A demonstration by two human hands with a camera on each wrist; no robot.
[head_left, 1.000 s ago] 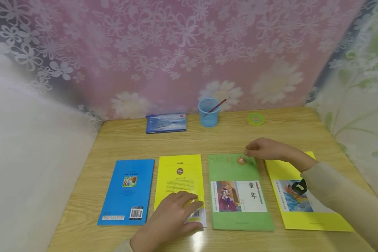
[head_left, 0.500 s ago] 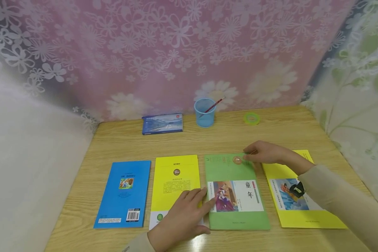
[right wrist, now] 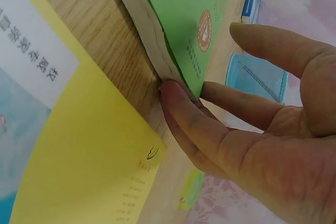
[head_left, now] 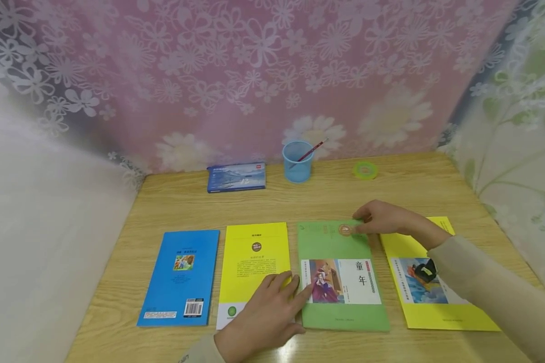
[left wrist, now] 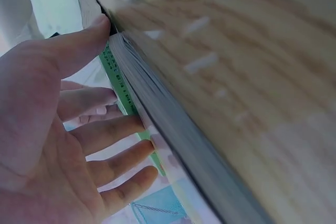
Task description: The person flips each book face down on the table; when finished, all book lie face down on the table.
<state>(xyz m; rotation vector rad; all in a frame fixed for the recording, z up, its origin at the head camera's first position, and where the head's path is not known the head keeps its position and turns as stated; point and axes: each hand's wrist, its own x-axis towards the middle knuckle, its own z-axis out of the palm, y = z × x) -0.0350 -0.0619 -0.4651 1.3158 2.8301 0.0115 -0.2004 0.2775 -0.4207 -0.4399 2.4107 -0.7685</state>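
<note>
A green book (head_left: 345, 315) with a picture panel lies flat on the wooden table. My left hand (head_left: 265, 312) spreads over the lower part of a yellow book (head_left: 256, 267), its index finger reaching the green book's left edge. In the left wrist view, the left hand (left wrist: 68, 119) has extended, spaced fingers beside the book edges. My right hand (head_left: 383, 219) is at the green book's far right corner. In the right wrist view, fingertips of the right hand (right wrist: 252, 145) touch that corner's edges, while the thumb stands apart from it. Part of the left yellow book is hidden under my hand.
A blue book (head_left: 179, 277) lies at the left, and a second yellow book (head_left: 449, 315) lies beneath my right forearm. Along the back stand a blue box (head_left: 237, 177), a light blue mesh cup (head_left: 297, 169) holding a red pencil (head_left: 315, 148), and a green-yellow tape roll (head_left: 365, 170).
My left hand has moved right and slightly up, from the yellow book to the green book's left edge. The right hand stays at the green book's corner; the books look about the same.
</note>
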